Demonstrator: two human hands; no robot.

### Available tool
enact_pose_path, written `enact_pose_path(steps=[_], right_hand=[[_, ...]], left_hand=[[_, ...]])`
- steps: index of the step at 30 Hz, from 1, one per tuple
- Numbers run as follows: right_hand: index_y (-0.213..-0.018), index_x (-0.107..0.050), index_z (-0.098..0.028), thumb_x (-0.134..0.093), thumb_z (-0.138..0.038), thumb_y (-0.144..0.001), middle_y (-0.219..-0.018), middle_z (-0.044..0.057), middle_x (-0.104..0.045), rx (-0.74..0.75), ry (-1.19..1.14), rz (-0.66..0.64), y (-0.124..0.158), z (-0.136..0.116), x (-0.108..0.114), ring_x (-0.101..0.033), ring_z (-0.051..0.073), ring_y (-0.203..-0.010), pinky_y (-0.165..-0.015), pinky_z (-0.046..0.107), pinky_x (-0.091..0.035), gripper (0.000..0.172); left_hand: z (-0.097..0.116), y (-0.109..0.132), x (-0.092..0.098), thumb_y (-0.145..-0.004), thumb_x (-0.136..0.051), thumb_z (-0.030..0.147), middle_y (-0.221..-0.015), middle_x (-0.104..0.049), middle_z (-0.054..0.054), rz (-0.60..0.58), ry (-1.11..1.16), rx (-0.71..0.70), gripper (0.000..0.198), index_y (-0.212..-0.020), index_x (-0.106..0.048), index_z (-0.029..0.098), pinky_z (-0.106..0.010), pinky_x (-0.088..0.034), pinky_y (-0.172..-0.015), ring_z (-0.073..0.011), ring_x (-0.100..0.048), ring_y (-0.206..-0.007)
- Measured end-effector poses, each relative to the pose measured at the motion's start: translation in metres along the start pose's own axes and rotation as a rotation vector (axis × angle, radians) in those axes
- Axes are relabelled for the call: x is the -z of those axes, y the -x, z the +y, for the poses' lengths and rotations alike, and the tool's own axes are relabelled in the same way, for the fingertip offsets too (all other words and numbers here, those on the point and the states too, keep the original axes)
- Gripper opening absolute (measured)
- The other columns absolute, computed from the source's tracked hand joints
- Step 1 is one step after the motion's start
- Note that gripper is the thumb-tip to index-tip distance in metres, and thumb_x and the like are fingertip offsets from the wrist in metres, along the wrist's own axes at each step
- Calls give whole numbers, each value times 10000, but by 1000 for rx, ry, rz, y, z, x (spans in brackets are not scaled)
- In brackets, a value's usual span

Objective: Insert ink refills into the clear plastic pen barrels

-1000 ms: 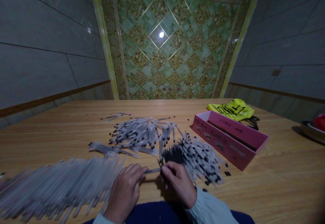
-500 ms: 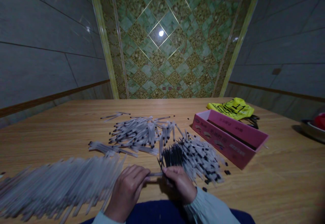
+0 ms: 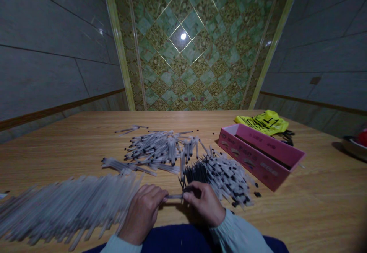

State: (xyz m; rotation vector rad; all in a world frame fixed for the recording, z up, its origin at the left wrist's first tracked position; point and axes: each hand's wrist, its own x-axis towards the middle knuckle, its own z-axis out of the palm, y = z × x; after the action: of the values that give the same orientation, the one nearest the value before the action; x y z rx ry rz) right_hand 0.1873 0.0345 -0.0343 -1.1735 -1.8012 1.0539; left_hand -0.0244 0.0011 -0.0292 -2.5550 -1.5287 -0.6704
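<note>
My left hand (image 3: pixel 145 209) is closed on one end of a slim translucent pen barrel (image 3: pixel 174 196), held level just above the table. At the barrel's other end my right hand (image 3: pixel 206 205) pinches with thumb and forefinger; a dark bit shows there, too small to make out. Right behind that hand lie dark, pointed thin pieces (image 3: pixel 195 173). They adjoin a heap of short whitish pieces with black ends (image 3: pixel 229 176). Left of my left hand spreads a wide layer of clear tubes (image 3: pixel 74 207). Farther back is a pile of black-tipped pens (image 3: pixel 151 146).
A pink open box (image 3: pixel 252 153) stands at the right, with a yellow bag (image 3: pixel 263 122) behind it. Small black caps (image 3: pixel 257 194) lie loose near the heap. A bowl (image 3: pixel 354 148) with something red sits at the far right edge.
My right hand has risen slightly and its fingers have curled differently at the barrel's end. My left hand keeps its hold almost in place. The whole view has shifted a little.
</note>
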Motion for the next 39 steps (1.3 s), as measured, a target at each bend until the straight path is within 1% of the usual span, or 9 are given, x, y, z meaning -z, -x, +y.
enact_pose_path(steps=[3, 5, 7, 8, 11, 13, 16, 24, 39], right_hand=[[-600, -578, -138, -473, -329, -817, -513, -4, -544, -55, 6, -29, 1, 0, -2, -484, 109, -508, -483, 205, -312, 307], [-594, -570, -140, -515, -258, -775, -521, -11, -541, -35, 1, -14, 3, 0, -3, -490, 109, -527, -501, 201, -326, 223], [-666, -589, -141, -580, -175, -691, -593, -14, -560, 6, -31, 13, 3, 0, -3, -509, 116, -597, -537, 195, -348, 43], [-726, -595, -144, -599, -155, -661, -630, -17, -564, 12, -66, 18, 3, 1, -3, -512, 117, -617, -544, 192, -356, 66], [-859, -578, -146, -624, -210, -668, -672, -20, -561, -11, -148, -5, 2, 4, -4, -509, 114, -611, -535, 191, -366, 207], [-793, -584, -142, -586, -291, -729, -630, -16, -554, -22, -103, -11, 1, 6, -5, -501, 113, -587, -524, 194, -356, 162], [-657, -583, -141, -498, -309, -796, -574, -1, -562, -24, -15, -27, 1, 9, -6, -504, 115, -566, -519, 200, -340, 234], [-687, -606, -145, -576, -223, -692, -610, -5, -555, -5, 18, 8, 3, 3, -2, -498, 133, -616, -545, 211, -344, 84], [-685, -598, -146, -574, -208, -684, -611, -7, -549, -13, -46, 1, 2, 8, -4, -498, 136, -624, -555, 217, -352, 66]], left_hand=[[0, 0, 0, -833, -449, 136, -749, -629, -38, 11, -10, 0, 206, -909, -623, 218, -340, -379, -675, -199, -552, -743], [1, 0, 0, -826, -462, 136, -741, -629, -37, 11, -10, 4, 195, -893, -626, 217, -336, -379, -670, -197, -551, -737], [1, 0, 0, -822, -469, 136, -736, -627, -36, 10, -8, 8, 187, -882, -627, 216, -333, -378, -668, -196, -549, -733], [1, 0, 0, -822, -469, 135, -737, -627, -36, 9, -7, 10, 187, -882, -626, 216, -333, -377, -666, -195, -549, -732], [0, 0, 0, -829, -456, 136, -738, -625, -36, 5, -9, 16, 197, -888, -625, 217, -335, -375, -665, -197, -549, -732], [0, 0, 0, -832, -452, 136, -732, -624, -37, 3, -13, 19, 202, -890, -628, 217, -337, -374, -666, -200, -550, -738], [1, -1, 0, -827, -458, 127, -722, -622, -39, 11, -16, 17, 203, -887, -633, 212, -335, -374, -667, -199, -548, -739], [4, -2, 3, -810, -464, 99, -710, -612, -34, 10, -14, 20, 213, -871, -635, 211, -326, -374, -656, -188, -541, -722], [3, -2, 3, -798, -472, 85, -743, -622, -33, -22, -7, 33, 215, -881, -622, 215, -336, -385, -685, -195, -546, -747]])
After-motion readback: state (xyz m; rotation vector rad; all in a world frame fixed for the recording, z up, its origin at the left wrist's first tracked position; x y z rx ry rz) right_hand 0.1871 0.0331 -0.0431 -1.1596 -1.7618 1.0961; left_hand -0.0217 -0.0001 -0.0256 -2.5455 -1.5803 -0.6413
